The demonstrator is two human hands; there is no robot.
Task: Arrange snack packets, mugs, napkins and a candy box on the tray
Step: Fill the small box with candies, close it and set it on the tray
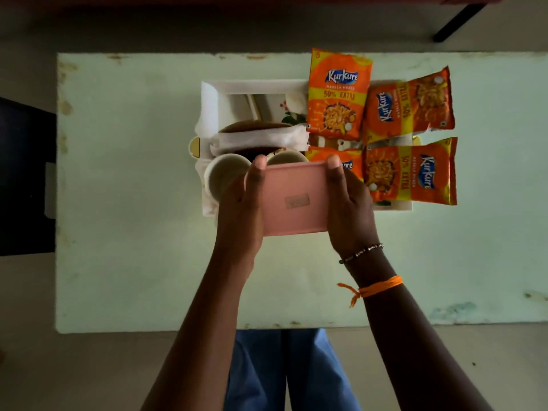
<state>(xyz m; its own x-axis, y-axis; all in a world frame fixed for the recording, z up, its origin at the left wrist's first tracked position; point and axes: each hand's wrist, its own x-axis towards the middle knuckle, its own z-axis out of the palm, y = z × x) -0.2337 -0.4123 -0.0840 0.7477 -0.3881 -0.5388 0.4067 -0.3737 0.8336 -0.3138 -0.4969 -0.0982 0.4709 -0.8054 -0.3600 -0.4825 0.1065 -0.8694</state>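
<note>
I hold a pink candy box (296, 200) with both hands above the near edge of the white tray (255, 88). My left hand (241, 209) grips its left side and my right hand (348, 206) its right side, thumbs on the lid. Several orange Kurkure snack packets (338, 93) cover the tray's right half. Two white mugs, one at the left (226, 173) and one partly hidden behind the box (286, 158), stand at the tray's near left. Folded white napkins (261, 139) lie across dark round items behind the mugs.
The tray sits on a pale green table (133, 203) with worn edges. A dark chair (26, 176) stands at the left of the table. A black table leg (459, 22) shows at the far right. Blue trousers (290, 372) are below the table's near edge.
</note>
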